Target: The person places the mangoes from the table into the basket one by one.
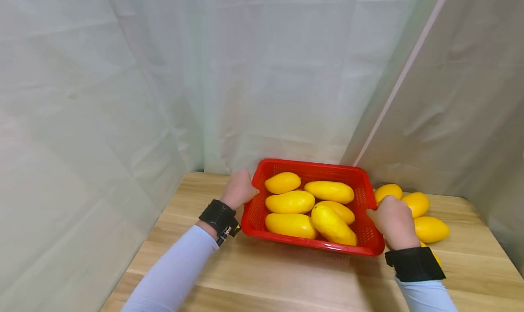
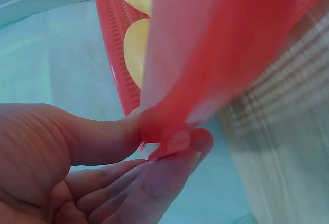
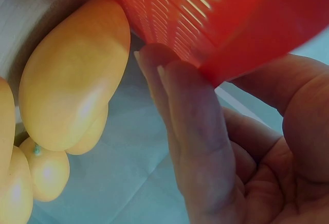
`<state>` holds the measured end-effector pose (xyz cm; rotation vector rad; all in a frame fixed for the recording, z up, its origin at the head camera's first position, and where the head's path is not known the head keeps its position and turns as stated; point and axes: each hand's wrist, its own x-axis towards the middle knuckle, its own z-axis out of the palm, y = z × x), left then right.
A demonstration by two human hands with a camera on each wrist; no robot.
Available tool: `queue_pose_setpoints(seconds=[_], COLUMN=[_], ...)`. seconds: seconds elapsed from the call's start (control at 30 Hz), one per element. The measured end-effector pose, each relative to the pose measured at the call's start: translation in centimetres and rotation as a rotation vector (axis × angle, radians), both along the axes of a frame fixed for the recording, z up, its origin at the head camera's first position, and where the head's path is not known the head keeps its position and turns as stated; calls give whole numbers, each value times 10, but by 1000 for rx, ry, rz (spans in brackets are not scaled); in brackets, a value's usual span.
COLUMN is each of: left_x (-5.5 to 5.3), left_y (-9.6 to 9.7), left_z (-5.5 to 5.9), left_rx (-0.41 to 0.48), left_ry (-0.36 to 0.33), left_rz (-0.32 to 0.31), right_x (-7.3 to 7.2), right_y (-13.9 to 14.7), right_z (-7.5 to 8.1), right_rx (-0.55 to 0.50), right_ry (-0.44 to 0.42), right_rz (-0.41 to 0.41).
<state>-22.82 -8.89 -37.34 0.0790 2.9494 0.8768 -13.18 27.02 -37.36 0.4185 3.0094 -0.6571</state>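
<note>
A red plastic basket (image 1: 311,244) with slotted walls holds several yellow mangoes (image 1: 290,202). My left hand (image 1: 238,190) grips its left rim; in the left wrist view the thumb (image 2: 103,139) lies on one side of the rim and the fingers on the other. At the opposite end my right hand (image 1: 394,221) pinches the right rim, with its fingers (image 3: 198,126) against the outer wall in the right wrist view. A shadow lies under the basket's front edge, and the basket looks slightly raised off the table. Its underside is hidden.
More mangoes (image 1: 430,229) lie on the wooden table (image 1: 245,280) to the right, partly behind my right hand. In the right wrist view a large mango (image 3: 77,75) lies close to the basket wall. Pale curtains (image 1: 278,75) hang behind and at both sides.
</note>
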Motion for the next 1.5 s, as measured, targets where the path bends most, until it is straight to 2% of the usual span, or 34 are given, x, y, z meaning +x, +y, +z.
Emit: queue_pose_setpoints(seconds=[0.3, 0.5, 0.67, 0.73, 0.8, 0.93, 1.03, 1.27, 1.5], left_x=[-1, 1, 1, 1, 1, 1, 2, 4, 2], left_y=[0, -2, -3, -4, -4, -5, -4, 0, 3], left_z=[4, 6, 5, 4, 3, 3, 2, 0, 2], left_rx=[20, 40, 41, 46, 56, 73, 83, 74, 27], left_ry=[-8, -2, 8, 2, -6, -20, -20, -17, 0], left_rz=[16, 35, 31, 35, 36, 38, 39, 25, 8], right_x=[-5, -7, -4, -4, -6, -14, -22, -42, -55], right_y=[0, 5, 20, 28, 37, 53, 62, 76, 82], right_z=[3, 10, 23, 29, 34, 38, 35, 17, 1], right_rx=[-9, -45, -34, -18, -10, 14, 46, 250, 286], right_ry=[7, -3, 31, 71, 106, 105, 92, 149, 70], right_rz=[27, 85, 147, 153, 156, 168, 210, 388, 425])
